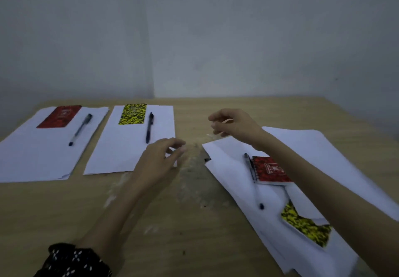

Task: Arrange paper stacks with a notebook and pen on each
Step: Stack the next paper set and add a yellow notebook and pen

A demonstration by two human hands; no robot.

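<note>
- Left stack [38,147]: red notebook [59,116] and pen [80,129] on top, long axes running away from me.
- Middle stack [129,145]: yellow notebook [133,114], pen [149,127], same heading.
- Right pile [237,181]: askew, sheets overhanging near table [172,222] edge.
- My left hand [159,160], right hand [235,125]: fingers loosely curled, holding nothing.
- Bare wood between stacks; grey wall [216,39] behind.

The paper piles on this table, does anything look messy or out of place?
Yes. The right-hand pile is skewed and fanned out, with a yellow notebook half buried between sheets. The two left stacks lie tidy.
</note>
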